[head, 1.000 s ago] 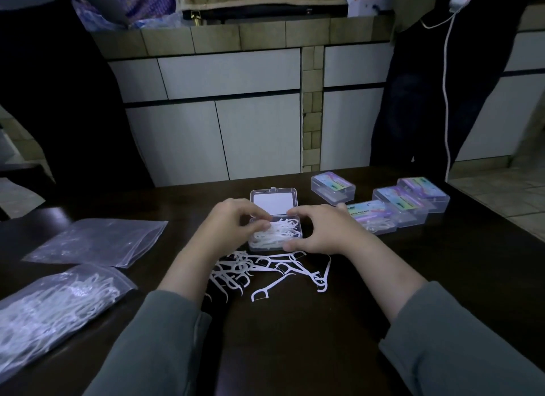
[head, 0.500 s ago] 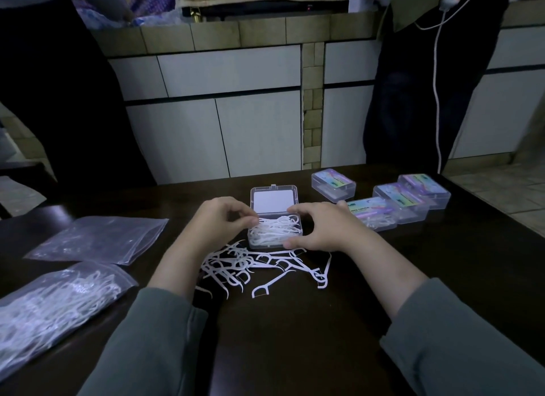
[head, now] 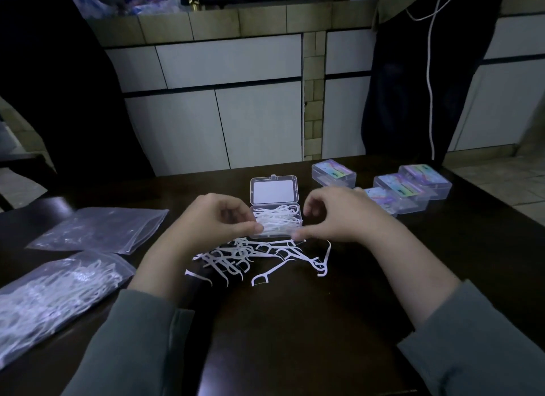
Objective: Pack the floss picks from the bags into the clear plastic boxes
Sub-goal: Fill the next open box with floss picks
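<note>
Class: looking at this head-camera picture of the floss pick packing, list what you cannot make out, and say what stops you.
- Head view: closed boxes, label print too small and dim.
- Full bag: left end cut off by the frame edge.
- Open box: side walls hidden behind left hand and right hand.

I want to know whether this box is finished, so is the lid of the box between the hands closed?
No, the open box has its lid folded back flat, floss picks showing inside.

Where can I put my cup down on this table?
Bare table lies between the two sleeves, below the loose picks, and right of the right hand. Crowded: bags on the left, closed boxes far right, open box in the middle.
</note>
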The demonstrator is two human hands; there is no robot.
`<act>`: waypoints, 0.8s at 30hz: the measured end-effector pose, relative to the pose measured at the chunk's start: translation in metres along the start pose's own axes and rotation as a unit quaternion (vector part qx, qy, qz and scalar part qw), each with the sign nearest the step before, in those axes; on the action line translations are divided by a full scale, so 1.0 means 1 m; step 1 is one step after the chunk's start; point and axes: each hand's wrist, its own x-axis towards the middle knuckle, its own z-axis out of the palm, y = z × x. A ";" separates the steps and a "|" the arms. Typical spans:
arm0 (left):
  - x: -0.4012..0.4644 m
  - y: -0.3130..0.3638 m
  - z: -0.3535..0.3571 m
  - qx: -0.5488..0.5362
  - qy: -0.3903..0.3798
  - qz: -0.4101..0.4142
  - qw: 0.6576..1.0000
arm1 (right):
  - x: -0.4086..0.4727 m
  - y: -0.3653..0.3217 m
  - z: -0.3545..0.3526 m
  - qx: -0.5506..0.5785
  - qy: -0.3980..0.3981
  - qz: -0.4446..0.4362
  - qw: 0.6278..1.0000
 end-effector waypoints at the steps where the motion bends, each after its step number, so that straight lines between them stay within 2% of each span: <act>1: -0.004 0.002 0.000 -0.002 -0.027 -0.005 1.000 | -0.005 0.003 -0.003 0.018 -0.041 0.010 0.999; 4: -0.010 0.006 0.006 0.010 -0.102 -0.031 0.994 | -0.011 0.011 -0.005 0.038 -0.144 0.038 0.988; 9: -0.008 0.002 0.013 0.063 -0.140 -0.053 0.987 | -0.007 0.018 -0.004 0.078 -0.173 0.034 0.981; 15: -0.009 0.000 0.015 0.073 -0.130 -0.052 0.988 | -0.008 0.002 0.004 0.072 -0.146 0.029 0.986; 22: -0.012 -0.003 0.011 0.079 -0.119 -0.042 0.989 | -0.014 -0.022 0.012 -0.034 -0.030 -0.027 0.999; 24: -0.012 -0.005 0.012 0.087 -0.120 -0.046 0.988 | -0.016 -0.026 0.014 -0.050 -0.032 -0.036 0.998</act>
